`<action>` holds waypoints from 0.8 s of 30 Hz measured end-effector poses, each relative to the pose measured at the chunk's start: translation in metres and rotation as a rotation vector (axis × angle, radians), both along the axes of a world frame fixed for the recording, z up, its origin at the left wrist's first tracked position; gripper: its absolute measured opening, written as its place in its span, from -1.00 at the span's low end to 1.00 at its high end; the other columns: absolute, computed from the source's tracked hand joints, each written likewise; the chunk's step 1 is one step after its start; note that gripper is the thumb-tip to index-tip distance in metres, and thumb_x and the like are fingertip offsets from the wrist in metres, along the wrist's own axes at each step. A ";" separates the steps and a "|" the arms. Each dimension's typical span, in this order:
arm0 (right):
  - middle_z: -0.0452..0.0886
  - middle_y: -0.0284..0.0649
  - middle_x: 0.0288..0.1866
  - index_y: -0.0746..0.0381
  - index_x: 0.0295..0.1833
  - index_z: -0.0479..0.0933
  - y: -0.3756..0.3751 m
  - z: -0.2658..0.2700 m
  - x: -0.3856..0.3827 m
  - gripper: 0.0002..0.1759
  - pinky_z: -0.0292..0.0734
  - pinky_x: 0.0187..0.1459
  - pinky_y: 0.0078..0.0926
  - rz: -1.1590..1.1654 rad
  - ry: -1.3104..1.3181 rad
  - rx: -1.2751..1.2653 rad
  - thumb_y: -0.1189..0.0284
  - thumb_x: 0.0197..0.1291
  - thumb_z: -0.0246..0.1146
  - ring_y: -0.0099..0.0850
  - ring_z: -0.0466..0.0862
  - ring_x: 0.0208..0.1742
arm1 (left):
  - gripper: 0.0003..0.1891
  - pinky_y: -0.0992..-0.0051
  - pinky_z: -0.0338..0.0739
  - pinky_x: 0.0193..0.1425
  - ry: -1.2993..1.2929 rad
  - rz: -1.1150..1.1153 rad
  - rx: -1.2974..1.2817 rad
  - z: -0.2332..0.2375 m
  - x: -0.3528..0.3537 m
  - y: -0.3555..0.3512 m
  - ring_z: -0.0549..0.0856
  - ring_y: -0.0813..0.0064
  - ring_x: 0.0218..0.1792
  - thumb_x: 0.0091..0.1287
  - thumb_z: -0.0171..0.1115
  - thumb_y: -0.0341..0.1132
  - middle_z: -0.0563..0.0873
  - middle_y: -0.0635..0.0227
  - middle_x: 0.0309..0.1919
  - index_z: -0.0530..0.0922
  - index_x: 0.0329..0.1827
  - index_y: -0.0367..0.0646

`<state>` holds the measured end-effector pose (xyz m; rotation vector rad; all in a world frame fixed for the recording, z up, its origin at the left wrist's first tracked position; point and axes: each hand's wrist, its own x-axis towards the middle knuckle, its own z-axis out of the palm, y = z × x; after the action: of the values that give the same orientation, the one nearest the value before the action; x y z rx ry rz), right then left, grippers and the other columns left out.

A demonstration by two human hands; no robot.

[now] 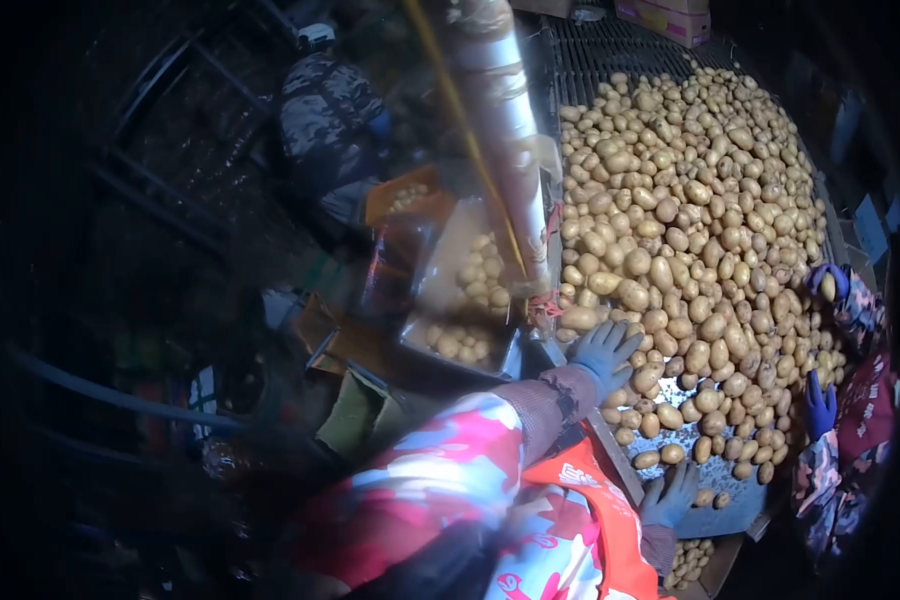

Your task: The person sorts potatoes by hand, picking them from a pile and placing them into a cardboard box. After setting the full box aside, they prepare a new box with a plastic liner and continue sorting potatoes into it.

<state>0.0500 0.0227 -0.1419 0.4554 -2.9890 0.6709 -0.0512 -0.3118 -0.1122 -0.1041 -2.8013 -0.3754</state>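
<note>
My left hand (607, 360), in a grey glove, lies with fingers stretched and spread on the near edge of a large heap of potatoes (670, 230). Its fingertips touch several of them; nothing is gripped in it. Lower down, my right hand (672, 495), also grey-gloved, is open with its fingers extended over the sorting table's metal surface (740, 490). A few loose potatoes (705, 497) lie just beside its fingertips. My left arm's pink camouflage sleeve and a red apron (605, 510) fill the lower middle of the view.
At right, a co-worker's purple-gloved hand (828, 285) holds a potato, the other purple glove (820, 405) beside the heap. A pole (505, 120) rises left of the table. Beyond it stand potato crates (510, 360) and another person (330, 125). A box of potatoes (715, 570) sits below the table's end.
</note>
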 end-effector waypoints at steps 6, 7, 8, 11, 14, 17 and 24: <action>0.22 0.18 0.62 0.27 0.62 0.23 0.001 0.000 0.003 -0.24 0.02 0.60 0.17 -0.037 0.006 0.026 0.32 0.33 0.19 0.18 0.17 0.63 | -0.35 0.17 0.14 0.62 -0.233 -0.007 -0.086 0.012 0.000 -0.006 0.31 0.14 0.55 0.52 0.01 0.05 0.33 0.19 0.58 0.26 0.64 0.09; 0.22 0.18 0.62 0.27 0.62 0.22 0.001 0.001 0.004 -0.23 0.02 0.60 0.17 -0.038 0.024 0.046 0.32 0.33 0.19 0.19 0.17 0.63 | -0.35 0.17 0.14 0.62 -0.225 -0.002 -0.092 0.008 -0.001 -0.005 0.31 0.14 0.55 0.52 0.01 0.05 0.34 0.19 0.58 0.27 0.64 0.10; 0.21 0.18 0.62 0.26 0.63 0.21 -0.001 0.005 0.006 -0.23 0.02 0.60 0.16 -0.042 0.039 0.068 0.32 0.33 0.19 0.19 0.17 0.63 | -0.35 0.16 0.13 0.62 -0.220 0.001 -0.096 0.006 -0.001 -0.005 0.32 0.14 0.54 0.52 0.01 0.05 0.34 0.18 0.57 0.27 0.64 0.10; 0.23 0.19 0.61 0.22 0.64 0.21 -0.013 0.014 0.007 -0.24 0.02 0.60 0.16 -0.150 0.003 0.141 0.31 0.35 0.17 0.20 0.19 0.62 | -0.34 0.14 0.10 0.63 -0.199 -0.009 -0.083 0.004 0.001 -0.004 0.31 0.12 0.54 0.51 0.01 0.07 0.35 0.17 0.57 0.27 0.64 0.11; 0.25 0.20 0.59 0.18 0.64 0.22 -0.009 -0.001 0.003 -0.25 0.02 0.60 0.16 -0.103 0.107 0.126 0.29 0.36 0.16 0.20 0.22 0.60 | -0.30 0.04 0.22 0.53 -0.040 -0.005 -0.017 -0.016 -0.004 -0.011 0.40 0.01 0.43 0.36 0.18 0.02 0.42 0.06 0.46 0.34 0.57 0.06; 0.27 0.19 0.59 0.20 0.63 0.25 -0.007 -0.009 0.008 -0.28 0.04 0.60 0.16 -0.183 0.154 0.285 0.24 0.40 0.13 0.17 0.24 0.60 | -0.29 -0.01 0.27 0.50 0.018 -0.013 0.015 -0.021 -0.004 -0.008 0.43 -0.05 0.38 0.29 0.26 0.00 0.45 0.00 0.42 0.38 0.53 0.04; 0.23 0.12 0.63 0.19 0.65 0.21 -0.035 -0.061 0.079 -0.24 0.01 0.60 0.17 -0.403 0.347 0.340 0.21 0.39 0.13 0.14 0.24 0.61 | -0.28 0.04 0.27 0.49 0.010 -0.047 0.045 -0.012 -0.004 -0.012 0.45 0.04 0.36 0.27 0.26 0.00 0.45 0.02 0.44 0.39 0.53 0.05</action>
<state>0.1293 -0.0124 -0.2032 -0.0299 -2.7300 0.0425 -0.0550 -0.3234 -0.1247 -0.1609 -2.7829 -0.4476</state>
